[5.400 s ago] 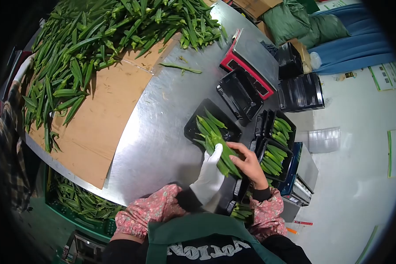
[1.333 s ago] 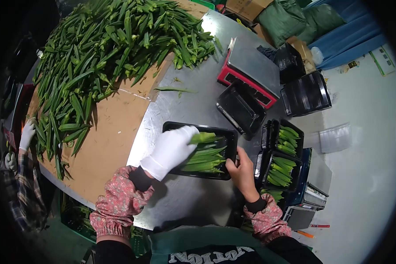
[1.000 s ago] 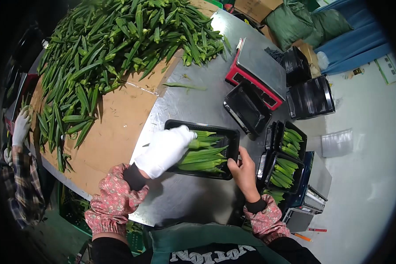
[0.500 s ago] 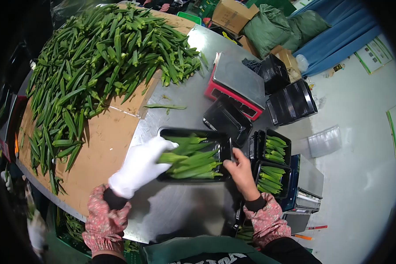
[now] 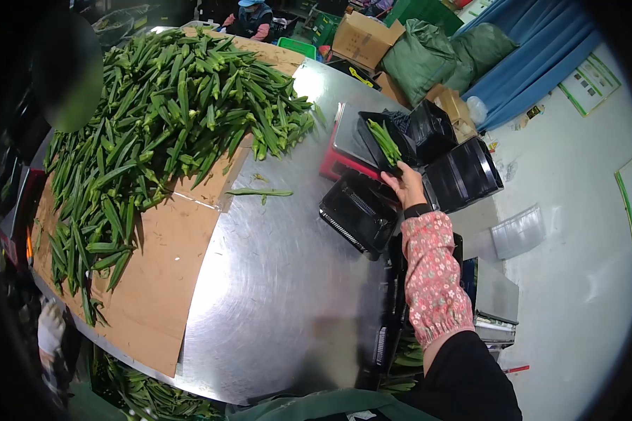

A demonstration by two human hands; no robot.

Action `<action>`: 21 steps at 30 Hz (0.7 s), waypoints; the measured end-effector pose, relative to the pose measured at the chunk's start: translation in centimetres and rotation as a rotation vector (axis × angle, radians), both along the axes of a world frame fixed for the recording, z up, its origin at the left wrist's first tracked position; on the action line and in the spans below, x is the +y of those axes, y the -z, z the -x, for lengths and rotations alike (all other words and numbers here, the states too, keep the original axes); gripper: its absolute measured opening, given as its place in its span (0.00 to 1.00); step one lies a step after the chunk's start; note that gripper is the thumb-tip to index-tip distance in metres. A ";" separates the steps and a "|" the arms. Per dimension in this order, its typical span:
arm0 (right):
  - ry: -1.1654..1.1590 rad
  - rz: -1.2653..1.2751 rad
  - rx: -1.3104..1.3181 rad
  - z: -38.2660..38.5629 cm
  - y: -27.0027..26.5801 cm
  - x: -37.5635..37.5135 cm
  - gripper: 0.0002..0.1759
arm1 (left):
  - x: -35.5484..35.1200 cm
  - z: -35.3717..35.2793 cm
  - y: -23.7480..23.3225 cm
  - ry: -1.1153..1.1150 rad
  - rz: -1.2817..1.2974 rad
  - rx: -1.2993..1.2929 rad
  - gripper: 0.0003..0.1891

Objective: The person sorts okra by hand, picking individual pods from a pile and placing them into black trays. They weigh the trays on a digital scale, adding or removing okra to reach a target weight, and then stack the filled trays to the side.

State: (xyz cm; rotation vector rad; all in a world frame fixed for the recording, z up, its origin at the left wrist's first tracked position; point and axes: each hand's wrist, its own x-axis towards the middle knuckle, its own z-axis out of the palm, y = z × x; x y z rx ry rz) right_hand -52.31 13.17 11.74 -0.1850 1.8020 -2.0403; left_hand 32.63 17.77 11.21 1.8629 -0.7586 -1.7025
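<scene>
My right hand (image 5: 409, 188), bare below a pink floral sleeve, grips the near edge of a black tray (image 5: 376, 149). Several green okra pods (image 5: 384, 142) lie in that tray, which is tilted over the red scale (image 5: 340, 163) with its grey plate. Just below the scale, an upturned stack of black trays (image 5: 358, 216) rests on the metal table (image 5: 288, 281). My left hand is out of view. A large heap of okra (image 5: 175, 105) covers much of the cardboard (image 5: 165, 259) at the left.
One loose pod (image 5: 260, 192) lies beside the cardboard. Black tray stacks (image 5: 463, 174) stand right of the scale. A co-worker's gloved hand (image 5: 50, 328) is at the lower left, and another person (image 5: 251, 17) is at the top. Okra fills a crate (image 5: 154, 393) below the table edge.
My right hand has moved up and away with the tray, from the table's middle to the scale. My left hand, earlier at the okra in the tray, has left the view.
</scene>
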 end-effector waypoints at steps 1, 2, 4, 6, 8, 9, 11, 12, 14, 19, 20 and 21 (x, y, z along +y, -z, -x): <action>0.009 -0.019 -0.020 -0.9 -0.5 -0.7 0.22 | 1.9 -1.1 0.8 -0.071 -0.028 -0.043 0.25; 0.017 -0.040 -0.041 -1.8 -0.8 -1.2 0.25 | 3.6 -2.0 1.7 -0.141 -0.057 -0.086 0.26; 0.017 -0.188 0.123 -5.2 -1.2 -1.2 0.34 | 6.0 -4.2 4.8 -0.136 -0.183 -0.144 0.27; -0.041 -0.072 0.195 -9.8 -1.0 0.2 0.29 | 7.8 -6.0 9.9 -0.083 -0.117 -0.262 0.30; -0.284 0.042 0.043 -14.4 -1.9 2.6 0.20 | 7.8 -8.4 15.7 -0.030 -0.400 -0.253 0.35; -0.365 0.046 0.013 -16.4 -2.0 3.9 0.15 | 7.7 -8.5 17.6 -0.086 -0.304 -0.269 0.35; -0.383 -0.007 -0.033 -19.5 -1.0 6.4 0.15 | 6.8 -9.7 21.2 -0.155 -0.064 -0.326 0.32; -0.396 -0.018 -0.058 -21.5 -0.7 7.6 0.14 | 5.2 -6.9 18.5 -0.236 0.110 -0.498 0.26; -0.444 -0.053 -0.092 -25.9 0.5 9.9 0.12 | 1.2 1.0 6.7 -0.247 0.136 -0.171 0.19; -0.945 -0.351 -0.159 -38.0 5.2 13.3 0.16 | -1.4 3.6 5.8 0.199 0.348 0.493 0.06; -1.056 -0.374 -0.175 -40.6 5.1 13.3 0.17 | -1.5 8.6 1.9 0.171 0.391 0.544 0.08; -1.166 -0.396 -0.189 -42.6 4.5 13.0 0.18 | -2.0 11.0 3.0 0.145 0.434 0.770 0.03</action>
